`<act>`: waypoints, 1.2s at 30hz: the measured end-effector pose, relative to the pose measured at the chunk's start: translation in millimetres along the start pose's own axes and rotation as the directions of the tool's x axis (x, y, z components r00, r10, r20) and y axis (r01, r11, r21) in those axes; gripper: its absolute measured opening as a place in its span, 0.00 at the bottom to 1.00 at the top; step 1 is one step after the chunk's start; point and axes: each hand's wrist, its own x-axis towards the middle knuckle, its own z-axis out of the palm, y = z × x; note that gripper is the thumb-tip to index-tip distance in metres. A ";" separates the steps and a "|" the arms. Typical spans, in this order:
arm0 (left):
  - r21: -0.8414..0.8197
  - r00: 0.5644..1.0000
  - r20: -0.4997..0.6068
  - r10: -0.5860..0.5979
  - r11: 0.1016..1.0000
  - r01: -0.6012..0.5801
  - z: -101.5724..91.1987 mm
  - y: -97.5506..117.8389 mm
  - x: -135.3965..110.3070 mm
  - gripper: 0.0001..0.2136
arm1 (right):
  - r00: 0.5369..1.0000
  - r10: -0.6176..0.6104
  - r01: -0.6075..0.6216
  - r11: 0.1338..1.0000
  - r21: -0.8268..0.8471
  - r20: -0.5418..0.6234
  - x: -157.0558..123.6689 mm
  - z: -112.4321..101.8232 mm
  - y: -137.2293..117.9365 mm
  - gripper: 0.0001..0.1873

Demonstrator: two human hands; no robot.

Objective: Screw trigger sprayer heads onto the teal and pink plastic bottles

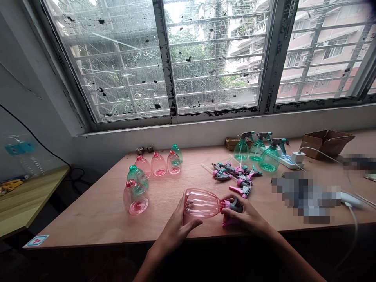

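Near the front edge of the surface point(96, 219): a see-through pink bottle point(202, 203), held on its side, base to the left and neck to the right.
Left hand point(178, 224): wrapped about the base end of that bottle, thumb along the lower side, some fingers visible through the clear wall.
Right hand point(248, 216): closed on a spray head point(236, 205) with a pink collar and dark grey body, which meets the bottle's neck (how tightly it is screwed on, I cannot tell).
Loose spray heads point(235, 172): a jumbled heap just beyond the right hand, mostly grey with pink, a little green among them, thin tubes poking out.
Open bottles point(159, 165): four pink and two green, all upright on the left half, mouths uncovered.
Green spray bottles point(269, 160): three, upright behind the heap, each with its sprayer on top.
Power strip point(289, 161): beside those three on the right, a white charger point(298, 157) plugged in.
Cardboard box point(326, 143): open-topped, farther right, near the wall.
Window point(217, 58): barred and spotted, above the back of the surface.
Far right: partly pixelated, contents unreadable.
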 end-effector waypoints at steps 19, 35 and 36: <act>0.065 0.998 -0.054 0.032 0.997 -0.028 0.7 -6.6 1.7 0.42 | 0.999 0.045 -0.045 0.995 0.086 0.001 -1.5 2.2 3.2 0.18; 0.050 1.000 -0.024 0.005 0.999 -0.003 1.4 -2.4 -0.1 0.45 | 1.000 0.003 -0.003 1.000 -0.007 -0.003 -0.2 0.8 0.5 0.17; 0.036 1.000 -0.013 -0.008 0.999 0.008 1.0 -1.2 -0.4 0.44 | 1.000 -0.004 0.004 1.000 -0.014 0.001 -0.2 0.7 -0.3 0.16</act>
